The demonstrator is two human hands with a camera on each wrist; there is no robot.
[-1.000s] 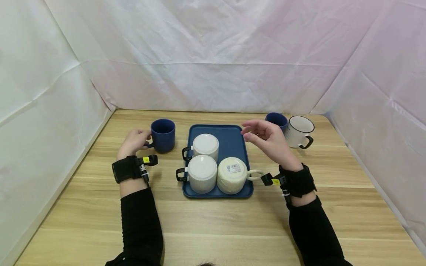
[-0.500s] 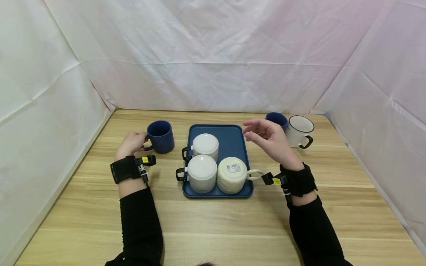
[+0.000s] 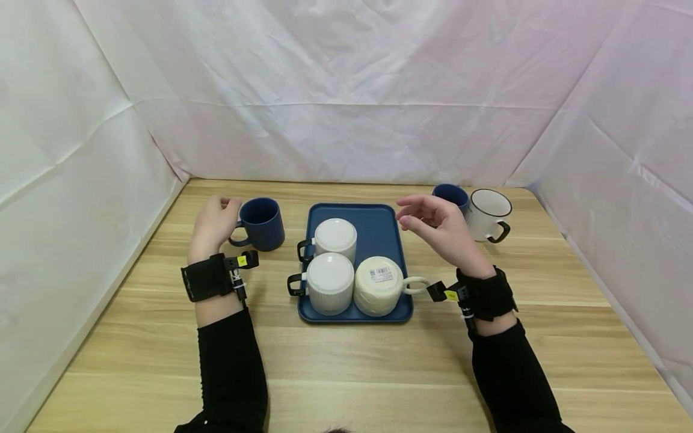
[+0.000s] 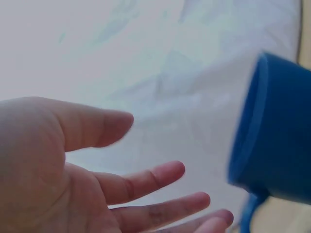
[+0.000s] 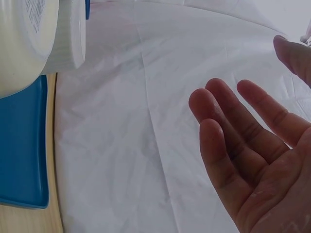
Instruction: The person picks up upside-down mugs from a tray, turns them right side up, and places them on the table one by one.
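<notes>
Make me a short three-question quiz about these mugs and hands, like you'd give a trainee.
1. How many mugs stand upside down on the blue tray?
2. True or false: the left hand grips the blue mug beside it.
3. Which mug stands next to the white mug with a dark rim: A) a cream one, B) a small blue one?

Key: 1. Three. 2. False; the fingers are spread open, beside the mug. 3. B.

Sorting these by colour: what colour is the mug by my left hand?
Dark blue mug, inside and out; the head view shows it best.
</notes>
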